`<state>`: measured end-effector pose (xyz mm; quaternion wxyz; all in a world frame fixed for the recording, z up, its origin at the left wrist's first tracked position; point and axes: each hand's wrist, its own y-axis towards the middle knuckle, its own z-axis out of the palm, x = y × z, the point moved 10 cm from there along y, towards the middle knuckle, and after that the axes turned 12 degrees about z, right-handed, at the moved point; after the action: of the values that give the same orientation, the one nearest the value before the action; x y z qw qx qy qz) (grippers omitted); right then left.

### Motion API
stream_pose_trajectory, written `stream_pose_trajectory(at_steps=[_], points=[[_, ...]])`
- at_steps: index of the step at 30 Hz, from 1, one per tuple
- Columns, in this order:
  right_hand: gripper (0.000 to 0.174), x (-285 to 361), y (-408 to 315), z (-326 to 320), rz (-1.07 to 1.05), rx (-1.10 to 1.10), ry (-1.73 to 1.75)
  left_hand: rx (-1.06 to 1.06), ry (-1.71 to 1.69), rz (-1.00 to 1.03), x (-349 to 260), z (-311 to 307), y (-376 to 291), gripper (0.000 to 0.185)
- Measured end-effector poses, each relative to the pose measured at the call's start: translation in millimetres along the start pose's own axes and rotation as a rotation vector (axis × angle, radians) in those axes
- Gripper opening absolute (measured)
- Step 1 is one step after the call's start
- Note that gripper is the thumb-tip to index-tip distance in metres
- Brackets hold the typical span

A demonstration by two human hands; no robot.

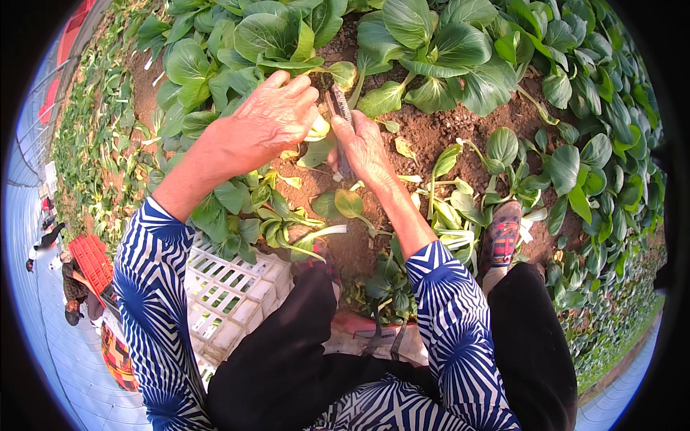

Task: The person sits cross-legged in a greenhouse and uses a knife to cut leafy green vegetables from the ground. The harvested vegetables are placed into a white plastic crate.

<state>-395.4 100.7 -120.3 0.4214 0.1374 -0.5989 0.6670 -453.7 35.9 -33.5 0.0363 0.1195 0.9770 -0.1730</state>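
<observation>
My left hand (264, 121) curls palm-down around a bok choy, with its thumb and most of the stalk hidden. The pale stalk base (318, 129) shows below the fingers. Close by on the right, my right hand (362, 148) is closed around a narrow metal hand tool (343, 105) with a ridged strip. The tool points away from me, and its exact kind is unclear. Large leafy bok choy (275, 37) stand just beyond my left hand. Another bok choy (431, 46) grows beyond and right of the tool. A yellowing leaf (343, 74) is near the tool's tip.
Cut bok choy and loose leaves (285, 226) lie by a white slatted plastic crate (237, 291) at my left knee. More trimmings (453, 210) lie beside my shoe (501, 231). Dense bok choy (598, 140) lines the right. Far left are a red crate (92, 264) and people (75, 293).
</observation>
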Motion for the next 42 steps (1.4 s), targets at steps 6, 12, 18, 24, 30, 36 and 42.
stream_pose_trajectory(at_steps=[6,12,18,24,30,36,42], points=[[0.032,8.7,47.0,-2.7,0.041,-0.158,-0.184,-0.058,0.152,0.067,66.7,1.9,33.5,0.031],[0.033,21.8,70.6,6.5,-0.022,-0.19,-0.271,0.094,0.13,-0.163,99.5,38.7,2.2,0.038],[0.037,12.3,84.1,10.0,-0.074,-0.16,-0.411,-0.088,0.042,-0.22,92.5,45.3,-20.5,0.059],[0.038,10.0,102.0,4.2,-0.057,-0.177,-0.518,-0.123,0.024,-0.25,94.7,51.5,-24.9,0.054],[0.037,12.1,113.3,6.6,-0.016,-0.132,-0.634,-0.167,-0.032,-0.296,96.7,53.6,-28.8,0.05],[0.038,11.3,108.1,-0.7,-0.031,-0.224,-0.643,-0.191,-0.071,-0.313,98.6,65.1,-34.7,0.054],[0.034,20.5,109.8,4.8,-0.038,-0.167,-0.66,-0.177,-0.073,-0.342,102.8,69.9,-35.4,0.063]])
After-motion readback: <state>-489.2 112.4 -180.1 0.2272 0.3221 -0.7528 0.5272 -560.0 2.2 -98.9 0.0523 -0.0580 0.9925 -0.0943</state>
